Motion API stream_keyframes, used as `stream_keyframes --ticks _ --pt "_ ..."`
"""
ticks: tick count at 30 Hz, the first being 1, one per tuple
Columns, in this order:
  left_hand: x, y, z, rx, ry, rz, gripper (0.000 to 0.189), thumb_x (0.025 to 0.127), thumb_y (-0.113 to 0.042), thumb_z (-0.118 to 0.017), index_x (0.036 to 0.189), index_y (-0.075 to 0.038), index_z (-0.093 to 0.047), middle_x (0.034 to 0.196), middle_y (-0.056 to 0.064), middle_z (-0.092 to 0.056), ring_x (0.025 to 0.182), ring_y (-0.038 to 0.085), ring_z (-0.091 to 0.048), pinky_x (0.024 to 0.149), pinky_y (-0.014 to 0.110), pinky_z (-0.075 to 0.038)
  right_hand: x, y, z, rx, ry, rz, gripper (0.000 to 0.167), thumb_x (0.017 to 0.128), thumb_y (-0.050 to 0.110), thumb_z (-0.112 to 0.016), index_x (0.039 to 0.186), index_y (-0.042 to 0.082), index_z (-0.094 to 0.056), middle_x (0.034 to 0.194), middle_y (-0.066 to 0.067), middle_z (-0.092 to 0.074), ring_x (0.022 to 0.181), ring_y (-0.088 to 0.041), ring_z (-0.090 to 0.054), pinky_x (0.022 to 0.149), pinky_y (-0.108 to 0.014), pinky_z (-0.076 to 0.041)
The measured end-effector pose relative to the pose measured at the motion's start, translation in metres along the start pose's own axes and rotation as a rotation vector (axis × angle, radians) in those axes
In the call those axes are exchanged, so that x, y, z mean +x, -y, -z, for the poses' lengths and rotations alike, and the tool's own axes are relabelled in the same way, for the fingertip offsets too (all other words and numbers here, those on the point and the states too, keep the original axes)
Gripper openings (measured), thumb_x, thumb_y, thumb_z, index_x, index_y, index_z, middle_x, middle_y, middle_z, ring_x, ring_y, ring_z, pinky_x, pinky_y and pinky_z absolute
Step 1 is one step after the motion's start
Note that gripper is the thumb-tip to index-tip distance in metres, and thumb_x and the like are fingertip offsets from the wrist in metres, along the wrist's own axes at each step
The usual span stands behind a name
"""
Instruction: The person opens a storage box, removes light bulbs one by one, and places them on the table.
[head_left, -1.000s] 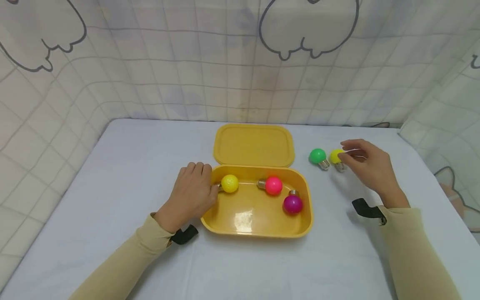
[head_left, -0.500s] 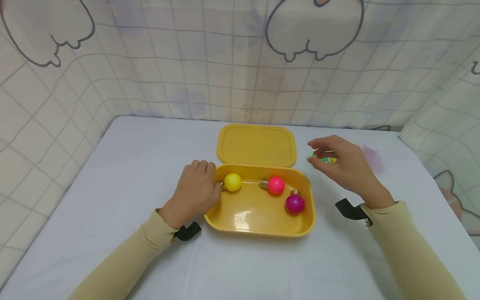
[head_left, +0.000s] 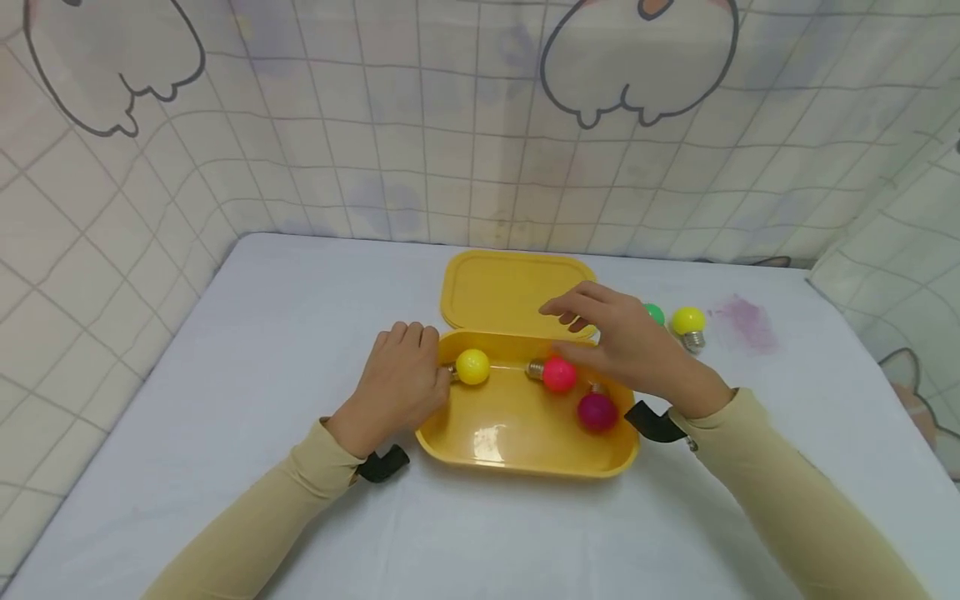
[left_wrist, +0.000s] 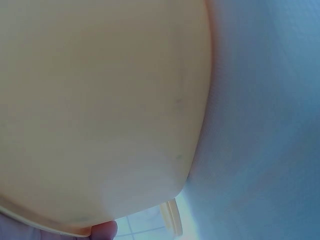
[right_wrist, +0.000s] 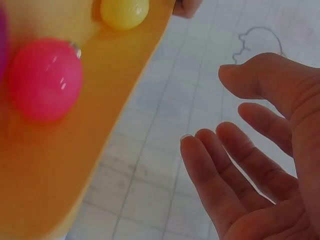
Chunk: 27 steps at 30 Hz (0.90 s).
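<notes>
My left hand (head_left: 401, 379) grips the left rim of a yellow plastic box (head_left: 517, 458); its outer wall (left_wrist: 110, 110) fills much of the left wrist view, a fingertip showing at the rim. Inside lie a yellow light bulb (head_left: 472, 367), a pink bulb (head_left: 560, 375) and a purple bulb (head_left: 597, 412). Over the box's back right corner hovers my right hand (head_left: 630, 342), partly covering the rim. In the right wrist view this hand (right_wrist: 250, 165) has loosely bent fingers, thumb apart from them, with nothing held.
Behind the box lies its flat yellow lid (head_left: 495, 283). To the right on the white table, a green bulb (head_left: 656, 312), partly hidden by my right hand, sits beside another yellow bulb (head_left: 687, 321). A pinkish stain (head_left: 746, 323) marks the cloth. Patterned curtains (head_left: 450, 125) border the back and sides.
My right hand has moved left from the two bulbs on the table to above the box, empty. The left hand keeps its hold on the rim. The view has shifted slightly.
</notes>
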<state>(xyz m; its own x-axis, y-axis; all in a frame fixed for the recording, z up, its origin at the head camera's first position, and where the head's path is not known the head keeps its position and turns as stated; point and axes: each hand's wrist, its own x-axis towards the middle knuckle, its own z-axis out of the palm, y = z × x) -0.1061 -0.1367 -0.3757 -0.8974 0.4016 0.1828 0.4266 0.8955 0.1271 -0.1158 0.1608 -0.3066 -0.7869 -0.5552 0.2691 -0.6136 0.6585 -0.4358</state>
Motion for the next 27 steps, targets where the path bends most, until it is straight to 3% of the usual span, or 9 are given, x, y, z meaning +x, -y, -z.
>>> stream_keyframes --ticks 9,27 --pt "0.001 0.0 -0.004 0.006 0.006 -0.007 0.021 0.095 -0.023 -0.054 0.096 -0.003 -0.051 0.084 0.008 -0.044 0.083 0.027 -0.04 0.074 0.036 -0.031 0.023 0.015 -0.027 0.068 0.073 0.086 0.035 0.087 0.016 -0.081 0.12 0.008 -0.07 0.115 -0.009 -0.069 0.099 -0.024 -0.071 0.087 -0.04 -0.062" --pt "0.0 0.003 -0.003 0.029 -0.039 -0.024 0.02 0.093 -0.022 -0.057 0.095 -0.003 -0.051 0.081 0.007 -0.044 0.079 0.026 -0.04 0.071 0.035 -0.03 0.054 0.028 -0.064 0.038 0.147 0.22 0.031 0.089 0.013 -0.079 0.12 0.01 -0.072 0.113 -0.009 -0.07 0.092 -0.02 -0.068 0.082 -0.032 -0.059"
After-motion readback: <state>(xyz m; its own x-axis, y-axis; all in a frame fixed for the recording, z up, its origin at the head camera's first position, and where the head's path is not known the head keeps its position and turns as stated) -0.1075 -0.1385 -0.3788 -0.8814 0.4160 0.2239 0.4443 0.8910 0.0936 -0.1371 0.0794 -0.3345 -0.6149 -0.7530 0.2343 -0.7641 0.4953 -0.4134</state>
